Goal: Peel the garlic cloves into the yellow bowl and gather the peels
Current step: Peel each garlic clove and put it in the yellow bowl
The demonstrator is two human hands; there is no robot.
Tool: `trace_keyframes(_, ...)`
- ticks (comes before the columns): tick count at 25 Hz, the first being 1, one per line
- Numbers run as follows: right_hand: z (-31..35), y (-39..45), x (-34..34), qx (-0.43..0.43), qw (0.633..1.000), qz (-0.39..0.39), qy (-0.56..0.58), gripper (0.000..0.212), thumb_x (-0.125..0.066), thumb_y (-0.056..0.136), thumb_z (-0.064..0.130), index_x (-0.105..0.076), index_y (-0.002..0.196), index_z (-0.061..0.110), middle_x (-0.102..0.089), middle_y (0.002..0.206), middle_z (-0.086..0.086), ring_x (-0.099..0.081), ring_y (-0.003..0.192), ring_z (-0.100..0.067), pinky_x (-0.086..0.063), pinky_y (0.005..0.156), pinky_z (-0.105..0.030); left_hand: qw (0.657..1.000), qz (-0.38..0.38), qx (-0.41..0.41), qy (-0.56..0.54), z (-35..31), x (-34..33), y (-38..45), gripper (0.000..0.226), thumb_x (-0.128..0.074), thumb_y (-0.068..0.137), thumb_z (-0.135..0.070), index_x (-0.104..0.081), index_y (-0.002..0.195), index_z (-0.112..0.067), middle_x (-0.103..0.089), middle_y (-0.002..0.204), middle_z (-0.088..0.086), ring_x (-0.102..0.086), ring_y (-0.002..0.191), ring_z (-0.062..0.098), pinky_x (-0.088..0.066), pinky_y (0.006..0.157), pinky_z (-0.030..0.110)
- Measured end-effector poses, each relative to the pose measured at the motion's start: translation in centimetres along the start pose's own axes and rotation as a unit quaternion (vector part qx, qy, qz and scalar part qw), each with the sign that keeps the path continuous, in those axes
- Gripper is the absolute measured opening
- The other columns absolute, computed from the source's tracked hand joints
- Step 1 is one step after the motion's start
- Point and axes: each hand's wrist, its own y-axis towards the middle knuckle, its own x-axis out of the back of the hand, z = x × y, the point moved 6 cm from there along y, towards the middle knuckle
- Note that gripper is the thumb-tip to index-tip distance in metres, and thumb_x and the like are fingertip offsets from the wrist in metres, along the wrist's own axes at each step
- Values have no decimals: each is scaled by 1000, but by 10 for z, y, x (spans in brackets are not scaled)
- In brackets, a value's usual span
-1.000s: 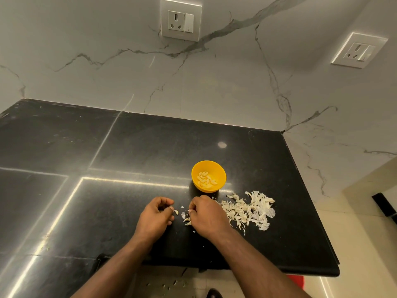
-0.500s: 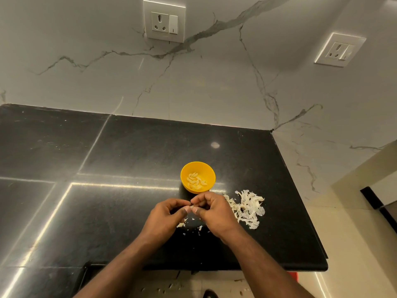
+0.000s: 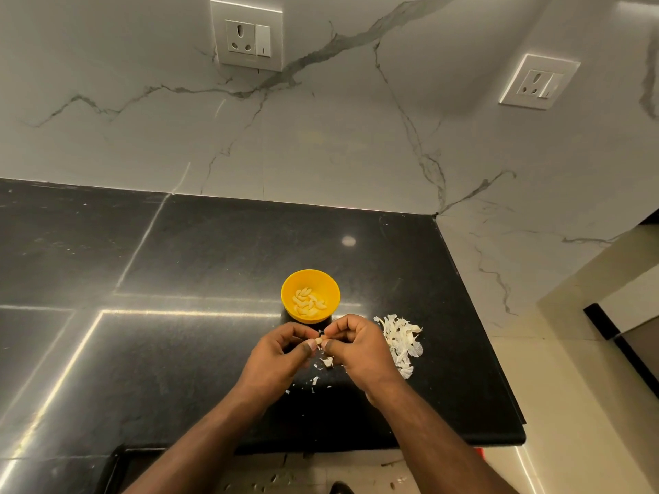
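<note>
A small yellow bowl [image 3: 322, 284] sits on the black counter with several peeled garlic cloves [image 3: 307, 302] inside. Just in front of it my left hand [image 3: 281, 354] and my right hand [image 3: 356, 347] meet above the counter, both pinching one garlic clove [image 3: 318, 341] between thumbs and fingertips. A heap of white peels [image 3: 401, 342] lies right of my right hand. A few small peel scraps [image 3: 322, 369] are scattered under and between my hands.
The black counter [image 3: 199, 265] ends in a front edge near my forearms and a right edge beyond the peels. A marble wall with two sockets [image 3: 246, 34] rises behind. Peel scraps lie on the floor [image 3: 271, 479] below.
My hands have lifted off the counter and come together, now both pinching one clove just in front of the bowl. Small scraps lie beneath them.
</note>
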Motion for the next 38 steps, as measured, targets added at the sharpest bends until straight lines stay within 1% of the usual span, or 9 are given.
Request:
trace_keyframes(3,1,-1,4,-11,1000,3,16,17,-74,81,-3,-67,90,10,-72,74,-2,-65,65,-10,-55,62,-27,1000,10,-5,-6,-2,-5,2,6,-72,91,-16,-75,94,-21,-77,85,-1,-70,76,9,-54,69,22)
trace_keyframes(5,1,-2,6,-13,999,14,33,18,-71,81,-7,-67,93,6,-72,72,1,-64,65,-10,-53,59,-25,1000,-1,1,-11,-1,-5,5,4,-73,91,-14,-74,93,-17,-77,83,1,-69,73,10,-51,62,18)
trace_keyframes(8,2,-3,8,-8,999,14,33,19,-70,81,-8,-67,93,7,-72,73,1,-65,66,-8,-54,61,-25,1000,-3,-2,-10,-3,-5,6,4,-72,91,-11,-73,92,-15,-75,77,2,-65,67,7,-47,57,15)
trace_keyframes(12,2,-3,10,-7,1000,13,28,20,-70,80,-7,-68,94,8,-73,77,-4,-65,67,-8,-52,61,-23,1000,-5,2,-2,-3,-6,5,7,-77,86,-10,-75,91,-16,-77,80,-2,-67,68,3,-48,61,15)
trace_keyframes(19,1,-1,4,-11,1000,11,15,21,-73,78,-2,-70,94,12,-74,82,-7,-67,70,-10,-55,66,-29,996,-37,-19,78,-6,-1,0,10,-78,86,-20,-72,88,-26,-75,81,-13,-68,74,1,-49,66,21)
trace_keyframes(24,-2,-1,0,-8,1000,2,1,20,-73,79,-2,-70,92,13,-74,80,-4,-66,71,-7,-56,70,-30,990,-56,-33,126,-10,1,-6,9,-78,86,-24,-72,89,-30,-73,79,-21,-67,75,-4,-46,61,13)
trace_keyframes(28,-4,-1,-1,-8,1000,-7,-11,22,-75,76,1,-71,91,17,-74,80,-1,-67,73,-7,-59,76,-39,986,-72,-47,146,-12,1,-8,10,-78,87,-23,-71,88,-31,-72,75,-15,-65,75,-6,-46,57,8)
trace_keyframes(34,-3,-2,-3,4,999,-22,-37,22,-71,74,1,-70,88,18,-73,81,-3,-64,73,-9,-58,77,-45,984,-75,-62,147,-14,-1,-10,13,-78,86,-22,-70,83,-32,-70,76,-25,-66,74,-4,-47,59,9)
trace_keyframes(38,-2,-3,-3,2,999,-22,-32,22,-72,74,3,-70,90,18,-73,79,-1,-66,72,-10,-58,76,-45,983,-77,-66,150,-14,-1,-12,13,-77,87,-20,-70,84,-31,-69,74,-25,-65,73,-4,-47,57,10)
